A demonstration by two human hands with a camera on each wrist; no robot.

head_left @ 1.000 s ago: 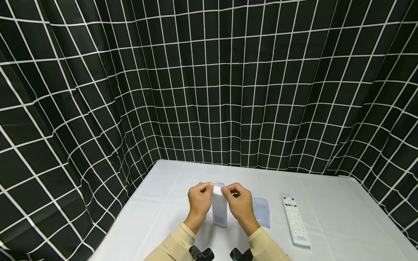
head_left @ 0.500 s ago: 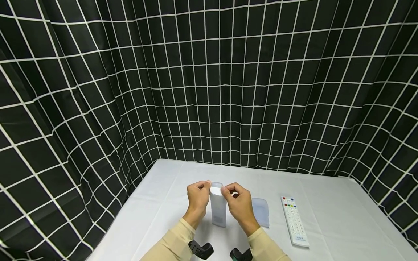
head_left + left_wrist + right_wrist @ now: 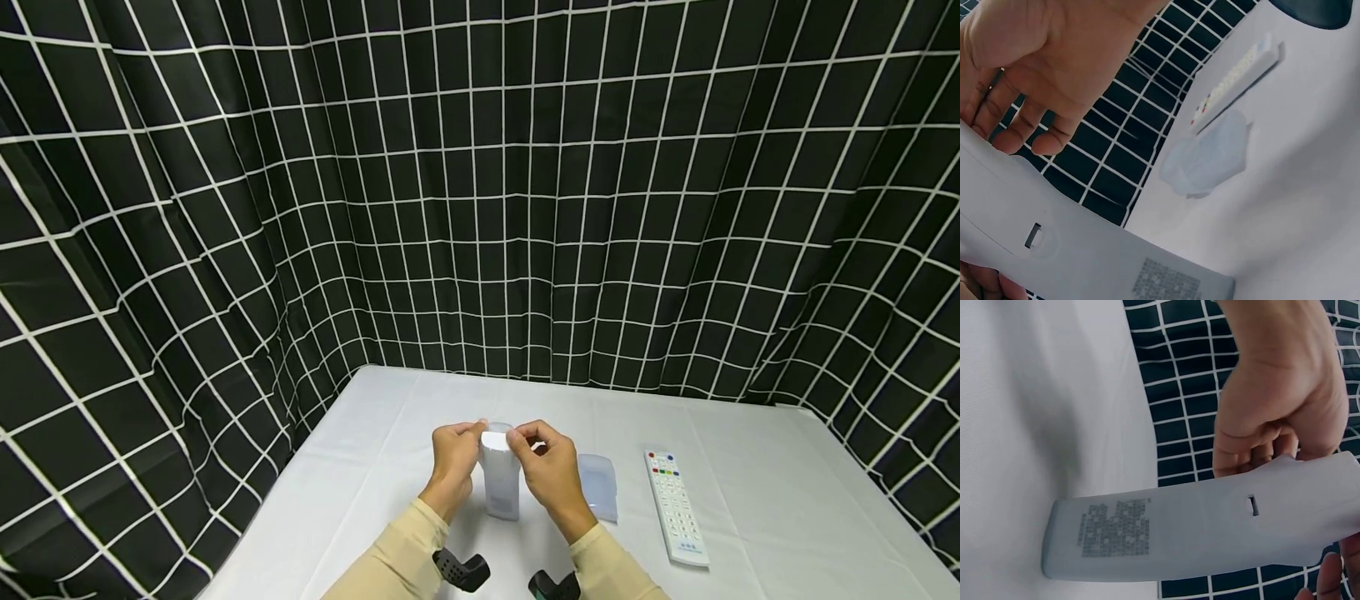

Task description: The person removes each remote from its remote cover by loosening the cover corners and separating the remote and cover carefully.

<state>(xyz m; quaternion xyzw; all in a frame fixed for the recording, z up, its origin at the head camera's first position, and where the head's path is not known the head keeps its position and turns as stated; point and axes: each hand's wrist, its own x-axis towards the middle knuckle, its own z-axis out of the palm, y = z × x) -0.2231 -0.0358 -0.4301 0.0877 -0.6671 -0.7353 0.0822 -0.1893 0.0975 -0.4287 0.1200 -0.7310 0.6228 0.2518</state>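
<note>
A white remote control (image 3: 501,483) stands on end, its lower part within a translucent bluish sleeve. In the right wrist view its back shows a printed label (image 3: 1114,527) and a small slot (image 3: 1253,505). My left hand (image 3: 453,458) pinches the sleeve by its upper left edge, thumb and fingers bent. Across from it, my right hand (image 3: 552,473) pinches the upper right edge. A pale strip of sleeve rises behind the remote's white top end. The fingertips behind the remote are partly hidden.
Right of my right hand lies a flat translucent sleeve (image 3: 598,487). Farther right is another white remote (image 3: 677,508) with coloured buttons, face up. A white cloth covers the table (image 3: 405,400). Black grid curtains (image 3: 525,250) enclose its back and sides.
The remote's top has leaned slightly left and toward me, showing more of its white end. My left thumb and fingers have shifted at the sleeve's edge; the right hand barely moved.
</note>
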